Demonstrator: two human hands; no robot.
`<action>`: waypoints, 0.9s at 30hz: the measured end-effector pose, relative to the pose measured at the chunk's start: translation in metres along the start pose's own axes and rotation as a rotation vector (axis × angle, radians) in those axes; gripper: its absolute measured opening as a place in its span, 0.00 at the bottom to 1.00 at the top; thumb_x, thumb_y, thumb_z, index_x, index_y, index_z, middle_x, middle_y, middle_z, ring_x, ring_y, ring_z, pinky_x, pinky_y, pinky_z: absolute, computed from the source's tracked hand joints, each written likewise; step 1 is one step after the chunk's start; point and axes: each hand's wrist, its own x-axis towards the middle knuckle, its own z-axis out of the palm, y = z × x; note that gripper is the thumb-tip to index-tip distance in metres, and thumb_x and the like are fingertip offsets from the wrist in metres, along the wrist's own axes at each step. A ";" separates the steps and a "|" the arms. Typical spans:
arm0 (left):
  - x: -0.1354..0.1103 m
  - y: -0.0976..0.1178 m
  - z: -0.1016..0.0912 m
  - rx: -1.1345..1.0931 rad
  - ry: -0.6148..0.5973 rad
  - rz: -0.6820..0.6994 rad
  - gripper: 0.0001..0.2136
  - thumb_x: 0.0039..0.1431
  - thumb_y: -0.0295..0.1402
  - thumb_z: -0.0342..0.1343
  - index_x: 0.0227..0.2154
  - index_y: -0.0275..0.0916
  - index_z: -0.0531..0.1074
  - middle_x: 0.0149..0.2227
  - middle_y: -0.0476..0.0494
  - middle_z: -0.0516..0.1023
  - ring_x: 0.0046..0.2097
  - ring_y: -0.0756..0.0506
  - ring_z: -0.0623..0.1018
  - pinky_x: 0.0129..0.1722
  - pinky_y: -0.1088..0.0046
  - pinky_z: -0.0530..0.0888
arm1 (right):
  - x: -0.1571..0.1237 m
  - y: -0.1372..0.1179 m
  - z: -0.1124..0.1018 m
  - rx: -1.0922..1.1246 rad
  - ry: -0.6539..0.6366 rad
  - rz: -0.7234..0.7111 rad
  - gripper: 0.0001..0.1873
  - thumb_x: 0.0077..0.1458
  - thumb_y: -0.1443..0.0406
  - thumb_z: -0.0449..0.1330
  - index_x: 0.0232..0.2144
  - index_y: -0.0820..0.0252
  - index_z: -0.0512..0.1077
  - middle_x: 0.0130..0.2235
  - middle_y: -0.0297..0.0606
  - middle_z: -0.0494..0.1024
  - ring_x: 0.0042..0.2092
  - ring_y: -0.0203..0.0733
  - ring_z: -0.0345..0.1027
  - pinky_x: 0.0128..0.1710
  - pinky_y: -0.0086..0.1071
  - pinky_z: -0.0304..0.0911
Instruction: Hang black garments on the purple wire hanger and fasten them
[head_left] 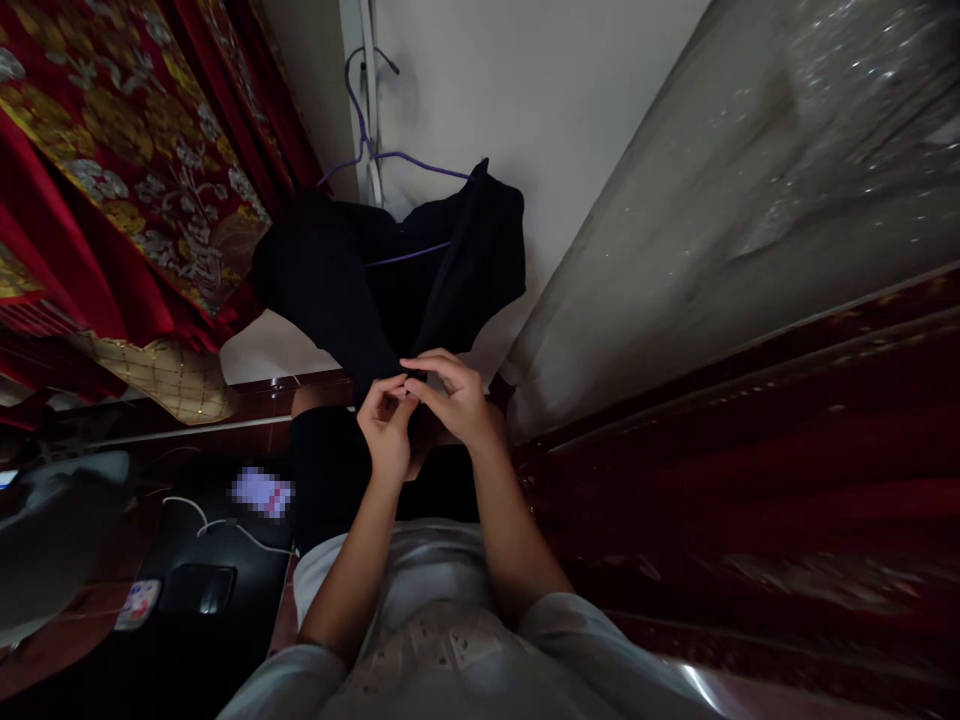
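A black garment [315, 265] with an open V-shaped front hangs from a purple hanger [409, 157], whose hook is over a white upright rail. At the low point of the V, my left hand [386, 415] pinches the dark fabric between thumb and fingers. My right hand [454, 395] meets it there, its thumb and fingers closed on the same edge of the garment. The fingertips of both hands nearly touch. Any small fastening between them is too dark to make out.
A red curtain [150, 200] with gold and silver flowers hangs at the left. Below it, a black seat [217, 640] bears a phone [262, 492], a white cable [255, 543] and a dark flat object [199, 588]. Plastic-wrapped furniture [675, 250] stands close on the right.
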 end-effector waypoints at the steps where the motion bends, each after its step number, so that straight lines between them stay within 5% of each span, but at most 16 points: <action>1: 0.000 0.001 0.000 0.003 -0.036 0.006 0.07 0.52 0.29 0.68 0.36 0.40 0.82 0.33 0.49 0.77 0.38 0.48 0.76 0.43 0.73 0.72 | 0.000 -0.001 -0.001 0.009 0.028 0.005 0.10 0.61 0.60 0.66 0.44 0.52 0.82 0.42 0.39 0.80 0.44 0.43 0.75 0.48 0.41 0.72; 5: 0.002 0.003 -0.003 0.028 -0.112 0.013 0.06 0.53 0.29 0.68 0.35 0.41 0.83 0.33 0.49 0.75 0.37 0.49 0.74 0.41 0.74 0.70 | 0.000 -0.003 0.002 0.050 0.098 -0.010 0.06 0.63 0.62 0.64 0.39 0.53 0.82 0.38 0.37 0.80 0.40 0.41 0.74 0.44 0.38 0.72; 14: -0.002 -0.007 -0.004 0.012 -0.042 -0.072 0.07 0.51 0.30 0.69 0.34 0.41 0.83 0.33 0.50 0.77 0.39 0.48 0.75 0.50 0.68 0.70 | -0.003 0.010 0.014 0.120 0.146 0.108 0.11 0.65 0.55 0.61 0.37 0.55 0.71 0.33 0.33 0.72 0.33 0.36 0.66 0.34 0.31 0.64; 20: -0.004 -0.004 -0.001 -0.005 -0.055 -0.019 0.04 0.55 0.30 0.67 0.34 0.41 0.83 0.34 0.49 0.77 0.40 0.47 0.76 0.46 0.71 0.72 | -0.001 0.005 0.009 0.165 0.071 0.166 0.16 0.57 0.53 0.67 0.40 0.55 0.72 0.31 0.33 0.70 0.32 0.37 0.66 0.33 0.32 0.65; 27: -0.003 -0.012 -0.007 0.012 -0.057 -0.051 0.08 0.53 0.31 0.69 0.37 0.43 0.84 0.35 0.50 0.79 0.39 0.48 0.77 0.53 0.66 0.71 | -0.003 0.004 0.017 0.168 0.242 0.197 0.15 0.55 0.53 0.69 0.32 0.57 0.73 0.30 0.34 0.74 0.31 0.36 0.68 0.32 0.30 0.66</action>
